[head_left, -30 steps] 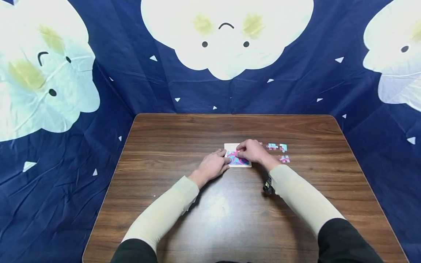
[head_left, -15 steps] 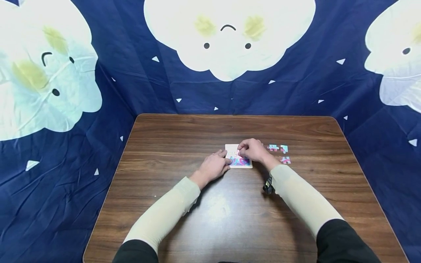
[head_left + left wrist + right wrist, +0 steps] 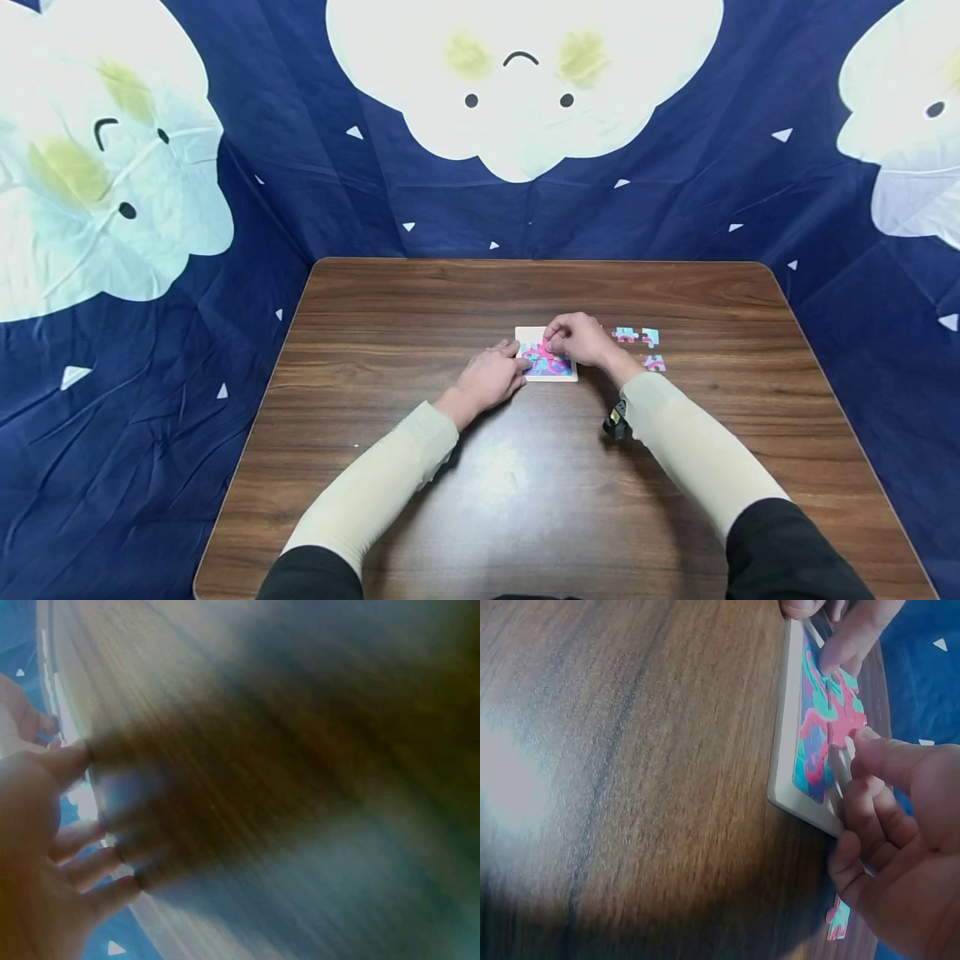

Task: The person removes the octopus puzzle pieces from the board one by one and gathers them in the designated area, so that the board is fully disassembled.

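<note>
A small jigsaw tray [image 3: 551, 380] with a pale rim lies near the middle of the table. Its near half is filled with pink, teal and purple pieces, while bare backing shows at the far left. My left hand [image 3: 489, 375] rests at the tray's left edge, fingers extended and one over the assembled pieces. From the right, my right hand [image 3: 581, 337] reaches over the tray. Its thumb and forefinger pinch a pink puzzle piece [image 3: 849, 724] at the edge of the filled area, as the right wrist view shows. The left wrist view catches mostly table and the left hand's fingers.
Loose puzzle pieces lie right of the tray: a blue-pink one [image 3: 625, 334], a corner-shaped one [image 3: 650, 337] and a nearer one [image 3: 655, 363]. The brown wooden table [image 3: 420, 300] ends at a dark blue cloth backdrop [image 3: 450, 208] with white clouds.
Half a second ago the tray's middle looked pale under the right fingers; now pink shows there again. The right hand has shifted slightly. The left hand stays at the tray's edge.
</note>
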Tool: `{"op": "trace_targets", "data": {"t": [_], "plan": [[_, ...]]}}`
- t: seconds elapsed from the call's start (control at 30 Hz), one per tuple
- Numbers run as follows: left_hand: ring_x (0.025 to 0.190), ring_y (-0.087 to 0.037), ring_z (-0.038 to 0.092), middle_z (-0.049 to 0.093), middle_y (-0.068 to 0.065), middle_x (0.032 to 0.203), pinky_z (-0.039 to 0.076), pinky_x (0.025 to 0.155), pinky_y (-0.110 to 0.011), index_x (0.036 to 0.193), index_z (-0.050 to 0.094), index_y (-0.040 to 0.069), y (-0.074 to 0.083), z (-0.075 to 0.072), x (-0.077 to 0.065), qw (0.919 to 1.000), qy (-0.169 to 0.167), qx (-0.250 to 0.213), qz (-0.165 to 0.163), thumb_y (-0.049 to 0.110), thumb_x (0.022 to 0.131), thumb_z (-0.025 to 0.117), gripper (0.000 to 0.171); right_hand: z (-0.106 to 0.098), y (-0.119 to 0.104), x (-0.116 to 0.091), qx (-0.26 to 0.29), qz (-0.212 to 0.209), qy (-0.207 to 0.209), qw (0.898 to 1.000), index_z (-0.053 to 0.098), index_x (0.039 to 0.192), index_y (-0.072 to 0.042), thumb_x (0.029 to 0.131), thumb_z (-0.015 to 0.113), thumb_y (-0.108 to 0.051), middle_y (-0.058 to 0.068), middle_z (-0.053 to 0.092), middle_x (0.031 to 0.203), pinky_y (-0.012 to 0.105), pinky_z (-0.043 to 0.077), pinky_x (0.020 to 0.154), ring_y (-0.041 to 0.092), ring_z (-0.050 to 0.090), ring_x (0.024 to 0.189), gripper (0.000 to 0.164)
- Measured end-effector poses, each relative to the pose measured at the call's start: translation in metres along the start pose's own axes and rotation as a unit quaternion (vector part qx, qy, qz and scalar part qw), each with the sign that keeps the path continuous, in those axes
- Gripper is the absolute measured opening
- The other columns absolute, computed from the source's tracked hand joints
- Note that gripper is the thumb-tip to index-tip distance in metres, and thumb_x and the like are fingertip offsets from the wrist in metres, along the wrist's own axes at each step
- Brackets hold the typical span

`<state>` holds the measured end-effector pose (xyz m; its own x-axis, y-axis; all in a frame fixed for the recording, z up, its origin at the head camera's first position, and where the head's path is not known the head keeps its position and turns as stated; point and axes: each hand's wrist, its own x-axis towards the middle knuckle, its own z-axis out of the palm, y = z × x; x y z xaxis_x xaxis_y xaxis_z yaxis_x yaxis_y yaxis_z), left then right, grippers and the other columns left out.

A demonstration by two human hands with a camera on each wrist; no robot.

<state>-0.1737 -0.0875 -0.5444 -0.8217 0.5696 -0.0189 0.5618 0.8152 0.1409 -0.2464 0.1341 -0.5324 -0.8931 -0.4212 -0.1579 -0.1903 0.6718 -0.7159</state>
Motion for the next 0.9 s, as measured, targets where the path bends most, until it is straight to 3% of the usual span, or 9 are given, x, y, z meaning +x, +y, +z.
{"op": "trace_targets", "data": {"t": [0.23, 0.43, 0.6, 0.8, 0.9], "plan": [[0.138, -0.034, 0.054, 0.054, -0.014, 0.151, 0.052, 0.107, -0.047, 0.149, 0.057, 0.025, -0.002, 0.001, -0.001, 0.9995, -0.014, 0.028, -0.008, 0.039, 0.102, 0.062, 0.049, 0.001, 0.001, 0.001, -0.010, 0.002, 0.006, 1.000, 0.077, 0.099, -0.014, 0.087, 0.076, -0.012, -0.002, 0.073, 0.081, 0.030, 0.050, 0.074, 0.012, 0.063, 0.075, 0.012], [0.123, -0.027, 0.062, 0.058, -0.010, 0.138, 0.059, 0.091, -0.042, 0.143, 0.063, 0.027, -0.005, 0.000, -0.003, 0.9992, 0.007, 0.038, 0.005, 0.040, 0.101, 0.065, 0.045, 0.004, -0.002, 0.002, -0.019, -0.005, 0.006, 1.000, 0.077, 0.100, -0.011, 0.088, 0.075, -0.012, -0.002, 0.072, 0.080, 0.030, 0.049, 0.074, 0.010, 0.062, 0.073, 0.012], [0.132, -0.029, 0.058, 0.055, -0.010, 0.142, 0.057, 0.097, -0.044, 0.145, 0.061, 0.028, -0.004, -0.003, -0.003, 0.9995, -0.014, 0.030, -0.006, 0.039, 0.102, 0.062, 0.044, 0.003, -0.006, 0.001, -0.030, 0.003, 0.004, 1.000, 0.078, 0.102, -0.010, 0.089, 0.075, -0.013, 0.000, 0.074, 0.083, 0.032, 0.051, 0.076, 0.013, 0.064, 0.076, 0.013], [0.129, -0.030, 0.058, 0.056, -0.011, 0.137, 0.058, 0.094, -0.045, 0.144, 0.061, 0.026, 0.000, 0.000, -0.002, 0.9992, -0.005, 0.039, 0.002, 0.037, 0.102, 0.063, 0.043, 0.002, -0.009, 0.003, -0.057, 0.027, 0.006, 0.998, 0.082, 0.098, -0.013, 0.089, 0.076, -0.016, -0.002, 0.078, 0.087, 0.037, 0.052, 0.084, 0.018, 0.067, 0.086, 0.010], [0.130, -0.030, 0.058, 0.056, -0.010, 0.136, 0.059, 0.092, -0.045, 0.144, 0.062, 0.026, 0.001, 0.001, -0.001, 0.9990, -0.006, 0.045, 0.004, 0.037, 0.102, 0.062, 0.043, 0.000, -0.012, 0.003, -0.057, 0.046, 0.011, 0.997, 0.082, 0.094, -0.015, 0.089, 0.074, -0.018, -0.004, 0.077, 0.082, 0.036, 0.052, 0.081, 0.019, 0.067, 0.084, 0.010]]}}
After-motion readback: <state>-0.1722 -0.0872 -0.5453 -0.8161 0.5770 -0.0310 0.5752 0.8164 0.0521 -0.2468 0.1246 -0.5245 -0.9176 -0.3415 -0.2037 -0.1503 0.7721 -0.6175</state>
